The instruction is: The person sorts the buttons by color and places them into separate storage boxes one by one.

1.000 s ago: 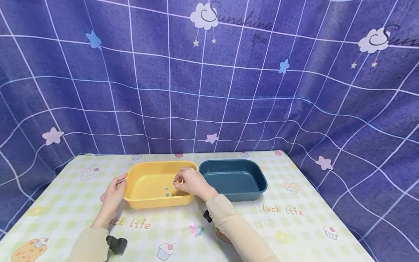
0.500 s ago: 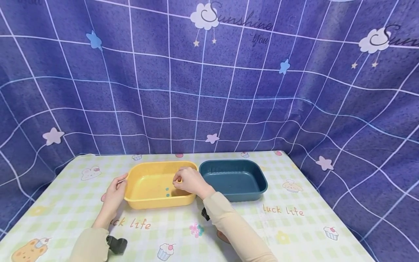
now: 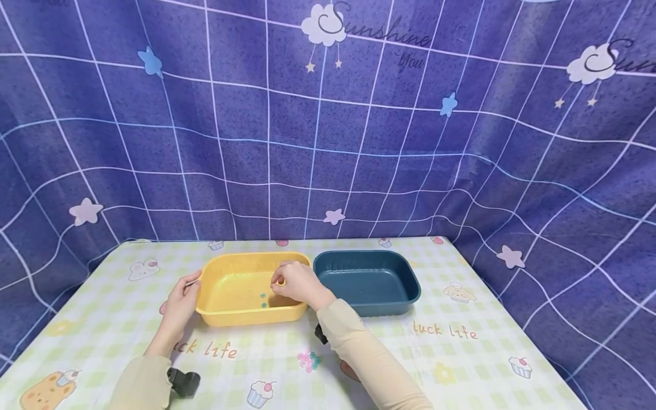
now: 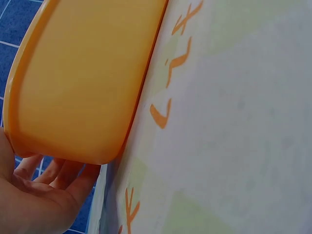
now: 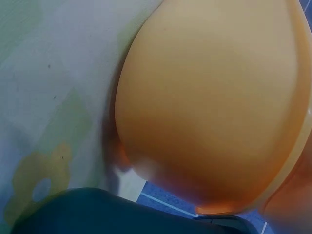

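Observation:
A yellow basin (image 3: pixel 251 316) lies on the table, with two tiny teal pieces (image 3: pixel 263 300) on its floor. At the basin's left end my left hand (image 3: pixel 180 299) holds the wall; in the left wrist view its fingers (image 4: pixel 68 178) bend against the outside below the rim. My right hand (image 3: pixel 301 286) reaches over the basin's right end, thumb and fingertips brought together just above the floor. Whether something tiny sits between those tips cannot be made out. In the right wrist view the basin's outer wall (image 5: pixel 209 97) hides most of that hand.
A dark teal basin (image 3: pixel 366 310) stands close against the yellow one on the right. Nearer me on the checked tablecloth (image 3: pixel 492 364) is a pink and teal cluster (image 3: pixel 308 360), perhaps loose pieces or print. A blue curtain (image 3: pixel 287 125) hangs behind.
Both hands and both basins stay practically where they were. The whole head view has shifted slightly.

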`<state>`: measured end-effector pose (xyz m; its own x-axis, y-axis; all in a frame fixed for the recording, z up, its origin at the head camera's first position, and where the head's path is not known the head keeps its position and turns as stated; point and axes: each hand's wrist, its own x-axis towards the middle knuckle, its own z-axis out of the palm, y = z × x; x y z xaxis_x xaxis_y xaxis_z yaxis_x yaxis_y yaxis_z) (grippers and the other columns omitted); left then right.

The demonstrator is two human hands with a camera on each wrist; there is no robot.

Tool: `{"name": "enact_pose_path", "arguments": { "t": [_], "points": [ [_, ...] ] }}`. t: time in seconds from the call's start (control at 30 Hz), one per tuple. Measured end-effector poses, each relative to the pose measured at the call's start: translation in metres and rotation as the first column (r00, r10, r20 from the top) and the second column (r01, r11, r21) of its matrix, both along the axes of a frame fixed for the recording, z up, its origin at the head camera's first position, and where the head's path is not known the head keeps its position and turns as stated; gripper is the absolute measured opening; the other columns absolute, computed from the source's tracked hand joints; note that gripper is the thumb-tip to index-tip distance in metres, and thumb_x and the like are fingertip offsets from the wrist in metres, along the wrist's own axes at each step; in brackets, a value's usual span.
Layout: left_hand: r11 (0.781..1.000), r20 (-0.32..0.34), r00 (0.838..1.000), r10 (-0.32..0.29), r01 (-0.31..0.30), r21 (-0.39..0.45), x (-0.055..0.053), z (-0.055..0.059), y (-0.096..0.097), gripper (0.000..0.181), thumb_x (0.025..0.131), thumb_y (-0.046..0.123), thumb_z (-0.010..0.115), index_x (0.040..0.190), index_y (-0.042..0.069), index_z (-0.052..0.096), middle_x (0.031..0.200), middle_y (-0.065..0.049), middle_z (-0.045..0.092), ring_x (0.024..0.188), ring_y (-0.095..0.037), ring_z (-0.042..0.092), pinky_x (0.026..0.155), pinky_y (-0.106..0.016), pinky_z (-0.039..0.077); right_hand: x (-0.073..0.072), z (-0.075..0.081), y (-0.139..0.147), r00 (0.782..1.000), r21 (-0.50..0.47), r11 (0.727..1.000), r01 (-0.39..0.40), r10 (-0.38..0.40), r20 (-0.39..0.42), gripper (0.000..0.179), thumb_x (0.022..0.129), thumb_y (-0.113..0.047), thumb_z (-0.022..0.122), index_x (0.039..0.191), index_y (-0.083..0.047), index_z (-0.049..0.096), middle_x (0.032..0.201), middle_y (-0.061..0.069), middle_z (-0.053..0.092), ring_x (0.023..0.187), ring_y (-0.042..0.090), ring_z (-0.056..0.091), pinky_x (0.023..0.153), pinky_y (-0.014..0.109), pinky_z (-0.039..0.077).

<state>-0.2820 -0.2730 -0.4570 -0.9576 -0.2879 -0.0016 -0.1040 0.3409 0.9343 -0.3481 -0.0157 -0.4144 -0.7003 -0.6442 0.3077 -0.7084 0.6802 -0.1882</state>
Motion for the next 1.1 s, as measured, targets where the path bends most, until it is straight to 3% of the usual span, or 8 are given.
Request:
{"name": "enact_pose_path", "arguments": {
  "t": [0.47, 0.67, 0.83, 1.1],
  "points": [
    [1.000, 0.001, 1.000, -0.014, 0.014, 0.009, 0.000, -0.001, 0.000, 0.051, 0.102, 0.031, 0.024, 0.148, 0.007, 0.023, 0.145, -0.026, 0.035, 0.131, -0.036, 0.040, 0.106, -0.044, 0.035, 0.001, -0.001, 0.001, 1.000, 0.022, 1.000, 0.013, -0.014, 0.021, 0.013, 0.084, -0.029, 0.069, 0.089, -0.019, 0.075, 0.083, -0.011, 0.063, 0.076, 0.001, 0.059, 0.065, 0.012, 0.046],
    [1.000, -0.001, 1.000, -0.009, 0.009, -0.008, 0.000, 0.001, -0.002, 0.051, 0.102, 0.031, 0.025, 0.147, 0.008, 0.026, 0.145, -0.024, 0.037, 0.128, -0.033, 0.043, 0.097, -0.022, 0.045, 0.005, 0.002, 0.002, 1.000, 0.020, 1.000, 0.007, -0.007, 0.026, 0.014, 0.085, -0.030, 0.068, 0.090, -0.019, 0.075, 0.085, -0.011, 0.065, 0.077, 0.001, 0.060, 0.068, 0.013, 0.047],
    [1.000, -0.006, 1.000, -0.008, 0.008, -0.010, 0.000, 0.002, -0.003, 0.050, 0.102, 0.031, 0.026, 0.147, 0.007, 0.026, 0.144, -0.024, 0.038, 0.128, -0.033, 0.043, 0.084, -0.007, 0.043, 0.008, 0.005, 0.005, 0.999, -0.027, 1.000, -0.010, 0.011, 0.044, 0.014, 0.085, -0.027, 0.068, 0.091, -0.016, 0.074, 0.085, -0.009, 0.065, 0.077, 0.001, 0.060, 0.069, 0.011, 0.047],
    [1.000, -0.009, 1.000, -0.028, 0.028, 0.000, 0.001, 0.002, -0.002, 0.051, 0.102, 0.030, 0.025, 0.147, 0.007, 0.024, 0.145, -0.025, 0.036, 0.129, -0.034, 0.041, 0.083, -0.005, 0.043, 0.011, 0.008, 0.011, 0.996, -0.112, 0.993, -0.048, 0.056, 0.072, 0.013, 0.085, -0.021, 0.069, 0.090, -0.011, 0.074, 0.085, -0.003, 0.066, 0.077, 0.005, 0.061, 0.067, 0.008, 0.045]
  ]
}}
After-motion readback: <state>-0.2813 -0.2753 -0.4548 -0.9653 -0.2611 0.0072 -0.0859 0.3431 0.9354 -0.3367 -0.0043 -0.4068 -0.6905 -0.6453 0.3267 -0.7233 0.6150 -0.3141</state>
